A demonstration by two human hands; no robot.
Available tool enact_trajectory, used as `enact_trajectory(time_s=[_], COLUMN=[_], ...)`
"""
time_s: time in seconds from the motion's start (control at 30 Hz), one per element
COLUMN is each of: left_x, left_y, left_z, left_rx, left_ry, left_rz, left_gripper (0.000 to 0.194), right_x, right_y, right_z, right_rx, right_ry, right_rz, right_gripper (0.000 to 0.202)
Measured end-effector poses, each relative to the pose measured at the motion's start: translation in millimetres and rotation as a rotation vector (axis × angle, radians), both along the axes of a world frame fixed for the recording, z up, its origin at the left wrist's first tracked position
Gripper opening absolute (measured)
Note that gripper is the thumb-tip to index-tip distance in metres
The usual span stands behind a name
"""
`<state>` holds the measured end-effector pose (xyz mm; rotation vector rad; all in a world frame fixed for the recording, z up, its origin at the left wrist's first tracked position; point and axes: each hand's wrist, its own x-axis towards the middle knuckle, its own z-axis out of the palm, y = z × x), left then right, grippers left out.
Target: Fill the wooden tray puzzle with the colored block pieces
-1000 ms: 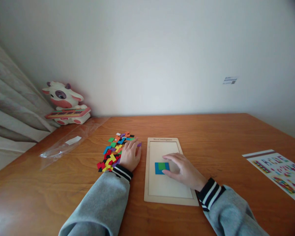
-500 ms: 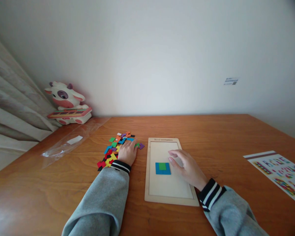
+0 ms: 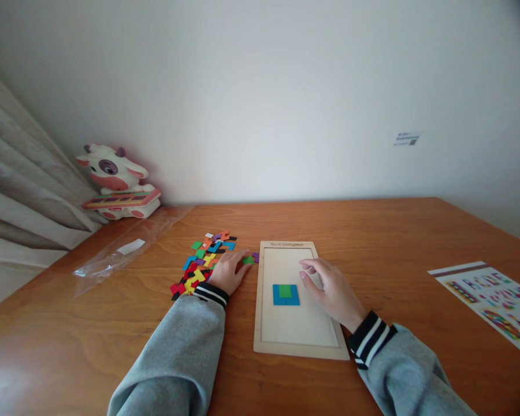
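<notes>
My left hand (image 3: 229,274) rests at the right side of a pile of coloured wooden puzzle pieces (image 3: 199,275). Its thumb and index finger sit at the edges of a green puzzle piece (image 3: 248,260) flat on the table. Touching or almost touching that one is a purple piece (image 3: 255,257), beside the board's left rim. Over the right half of the wooden puzzle board (image 3: 281,338) hovers my right hand (image 3: 334,293), thumb and fingers apart, holding nothing. Two blue pieces (image 3: 278,300) and a green square (image 3: 285,291) form a rectangle on the board.
A clear plastic bag (image 3: 108,257) with a white label lies left of the pile. Behind it stands a cow-shaped toy keyboard (image 3: 121,199) by the curtain (image 3: 21,202). A printed pattern sheet (image 3: 489,300) is at the right. The wall (image 3: 286,115) borders the table's back.
My left hand has shifted right, and the green and purple pieces beside it have slid toward the board. The right hand stays over the board, almost unmoved.
</notes>
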<state>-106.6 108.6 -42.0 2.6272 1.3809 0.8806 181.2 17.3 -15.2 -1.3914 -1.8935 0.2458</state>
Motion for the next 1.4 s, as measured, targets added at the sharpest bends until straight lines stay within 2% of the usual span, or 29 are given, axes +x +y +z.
enact_trajectory(time_s=[0.27,0.43,0.53,0.63,0.8,1.07,1.17,1.27,1.4], left_x=[2,3,2,2,5,2,8,23,48], left_y=[-2,-3,-2,-2,-4,-3,-11,-28,-52], left_z=[4.6,6.5,5.5,4.8,4.1,7.4,16.2,25.4,29.6], left_rx=[-0.024,0.017,-0.006,-0.022,0.068,0.096,0.073,0.042,-0.025], left_ry=[-0.074,-0.037,-0.004,-0.017,0.009,0.033,-0.025,-0.191,-0.335], left_rz=[0.012,-0.02,-0.074,-0.048,-0.065,-0.09,-0.075,-0.059,-0.164], left_gripper=[0.025,0.031,0.027,0.027,0.021,0.027,0.026,0.023,0.018], right_x=[0,0,0,-1,-1,-2,-3,-6,-14], right_y=[0,1,1,1,1,0,-1,-3,-8], right_z=[0.0,-2.8,-4.4,-4.7,-3.1,-2.2,-2.4,0.0,6.5], right_rx=[0.013,0.006,0.002,0.002,0.001,-0.008,0.012,0.033,0.018], right_ry=[0.002,-0.001,-0.001,-0.003,0.006,0.015,0.003,-0.006,0.055], right_rz=[-0.014,-0.007,-0.005,-0.009,-0.014,-0.002,0.0,0.05,0.186], right_gripper=[0.016,0.016,0.016,0.017,0.017,0.017,0.02,0.025,0.025])
